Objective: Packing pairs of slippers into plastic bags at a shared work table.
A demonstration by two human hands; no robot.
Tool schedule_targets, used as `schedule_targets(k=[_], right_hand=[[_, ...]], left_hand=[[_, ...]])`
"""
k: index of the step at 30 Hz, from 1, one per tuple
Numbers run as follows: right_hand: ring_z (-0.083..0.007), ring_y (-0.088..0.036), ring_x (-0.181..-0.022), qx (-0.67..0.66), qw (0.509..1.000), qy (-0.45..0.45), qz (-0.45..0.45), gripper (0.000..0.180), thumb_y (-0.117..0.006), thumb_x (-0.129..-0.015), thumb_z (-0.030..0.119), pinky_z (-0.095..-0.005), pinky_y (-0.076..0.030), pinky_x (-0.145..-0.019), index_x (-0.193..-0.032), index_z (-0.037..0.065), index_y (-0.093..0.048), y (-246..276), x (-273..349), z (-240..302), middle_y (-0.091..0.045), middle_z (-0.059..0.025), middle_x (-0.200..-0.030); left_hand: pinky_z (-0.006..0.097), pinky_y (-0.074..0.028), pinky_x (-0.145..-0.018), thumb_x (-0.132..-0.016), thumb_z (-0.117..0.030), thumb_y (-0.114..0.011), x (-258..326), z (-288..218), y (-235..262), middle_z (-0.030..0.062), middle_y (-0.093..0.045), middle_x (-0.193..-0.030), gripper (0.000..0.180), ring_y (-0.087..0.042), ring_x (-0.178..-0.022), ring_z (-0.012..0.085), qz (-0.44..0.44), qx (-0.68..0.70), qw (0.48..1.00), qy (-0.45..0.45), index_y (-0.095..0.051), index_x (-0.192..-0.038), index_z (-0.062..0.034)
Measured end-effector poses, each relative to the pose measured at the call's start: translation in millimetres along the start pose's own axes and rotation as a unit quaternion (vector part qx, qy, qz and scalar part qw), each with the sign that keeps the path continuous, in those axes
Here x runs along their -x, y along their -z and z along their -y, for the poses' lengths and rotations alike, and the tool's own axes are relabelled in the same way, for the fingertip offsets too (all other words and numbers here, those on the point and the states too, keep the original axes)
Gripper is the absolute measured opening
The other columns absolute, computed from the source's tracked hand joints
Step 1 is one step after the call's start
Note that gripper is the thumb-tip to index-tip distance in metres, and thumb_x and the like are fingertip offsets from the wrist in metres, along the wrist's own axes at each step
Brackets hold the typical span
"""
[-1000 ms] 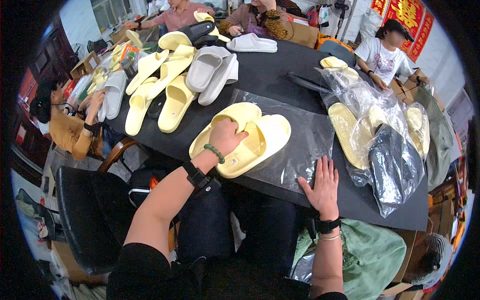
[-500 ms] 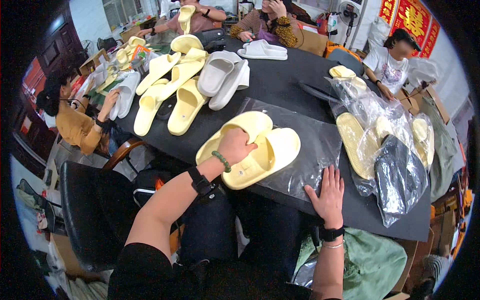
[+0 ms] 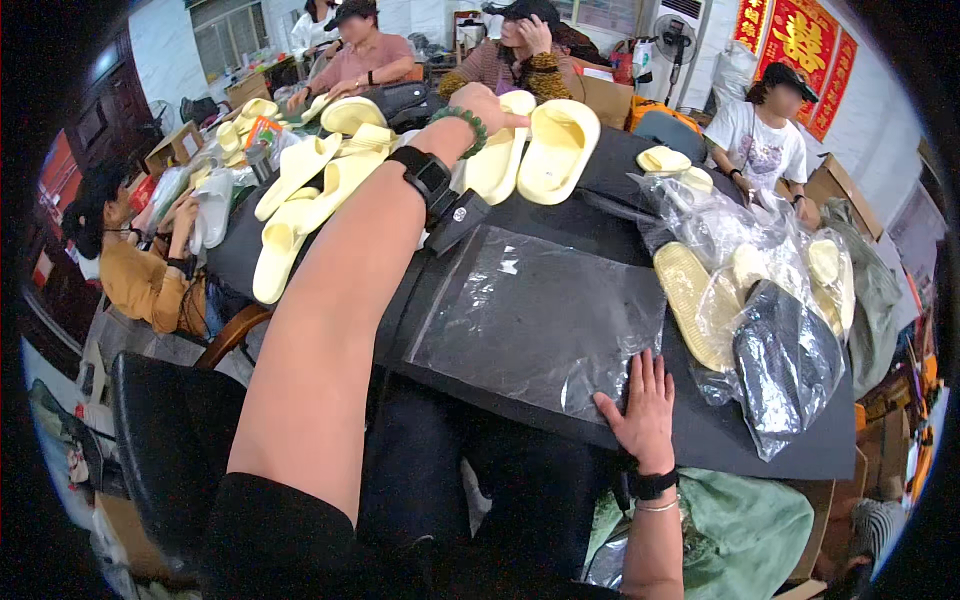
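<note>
A: Head view — the yellow slippers (image 3: pixel 535 150) have gone up to twelve o'clock, lifted off the plastic bag (image 3: pixel 540 315)!
B: Left hand (image 3: pixel 490 105) curls round them; right hand (image 3: pixel 640 415), fingers spread, pins the bag at five o'clock.

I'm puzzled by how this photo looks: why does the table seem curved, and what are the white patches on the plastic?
Head view: the fisheye lens bends the black table edge and leaves dark corners; room light glares off the clear plastic bag under the right hand; the raised left hand, holding pale yellow slippers, looks sharp.
</note>
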State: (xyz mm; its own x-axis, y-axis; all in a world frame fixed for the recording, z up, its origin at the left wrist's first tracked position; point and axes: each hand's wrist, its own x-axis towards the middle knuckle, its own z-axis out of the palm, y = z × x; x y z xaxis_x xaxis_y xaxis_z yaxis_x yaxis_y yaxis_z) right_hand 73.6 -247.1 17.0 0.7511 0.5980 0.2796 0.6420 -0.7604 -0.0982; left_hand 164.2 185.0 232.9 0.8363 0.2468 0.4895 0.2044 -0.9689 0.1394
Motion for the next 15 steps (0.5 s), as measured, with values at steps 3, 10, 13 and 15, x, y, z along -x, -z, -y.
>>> schedule_targets(k=[3, 10, 13, 15], right_hand=[[-0.0397, -0.029, -0.142, -0.007, 1.000, -0.011, 0.008, 0.090, -0.055, -0.086, 0.062, -0.0513, -0.021, -0.116, -0.142, -0.007, -0.038, 1.0, -0.6, -0.8, -0.034, -0.0250, -0.151], [-0.0396, -0.028, -0.142, -0.006, 1.000, -0.017, 0.001, 0.090, -0.054, -0.087, 0.063, -0.0520, -0.021, -0.115, -0.141, -0.008, -0.039, 5.4, 2.2, -4.4, -0.035, -0.0235, -0.151], [-0.0402, -0.027, -0.142, -0.009, 1.000, -0.013, -0.002, 0.088, -0.053, -0.088, 0.063, -0.0526, -0.022, -0.115, -0.140, -0.007, -0.040, 6.4, 5.1, -8.6, -0.035, -0.0231, -0.151], [-0.0407, -0.027, -0.142, -0.004, 0.999, -0.031, 0.001, 0.087, -0.052, -0.089, 0.063, -0.0530, -0.021, -0.115, -0.140, -0.006, -0.040, 6.1, 8.2, -15.1, -0.035, -0.0231, -0.151]], left_hand=[[0.041, -0.052, -0.085, -0.079, -0.040, -0.073, 27.9, -5.1, -41.3, 0.0190, -0.069, -0.102, 0.042, -0.066, -0.094, 0.0339, -0.113, 0.071, 0.991, -0.018, -0.072, -0.106, -0.0076], [0.049, -0.036, -0.107, -0.086, -0.040, -0.069, 233.4, -63.9, -88.5, 0.0200, -0.056, -0.131, 0.047, -0.049, -0.125, 0.0398, 0.040, 0.148, 0.976, -0.156, -0.064, -0.120, -0.0081], [0.056, -0.028, -0.110, -0.088, -0.044, -0.065, 271.7, -75.2, -82.3, 0.0210, -0.050, -0.139, 0.053, -0.042, -0.132, 0.0407, 0.097, 0.105, 0.981, -0.128, -0.059, -0.129, -0.0100], [0.057, -0.027, -0.110, -0.090, -0.045, -0.062, 281.0, -69.5, -86.1, 0.0207, -0.048, -0.142, 0.053, -0.039, -0.134, 0.0404, 0.143, 0.096, 0.978, -0.119, -0.059, -0.130, -0.0113]])
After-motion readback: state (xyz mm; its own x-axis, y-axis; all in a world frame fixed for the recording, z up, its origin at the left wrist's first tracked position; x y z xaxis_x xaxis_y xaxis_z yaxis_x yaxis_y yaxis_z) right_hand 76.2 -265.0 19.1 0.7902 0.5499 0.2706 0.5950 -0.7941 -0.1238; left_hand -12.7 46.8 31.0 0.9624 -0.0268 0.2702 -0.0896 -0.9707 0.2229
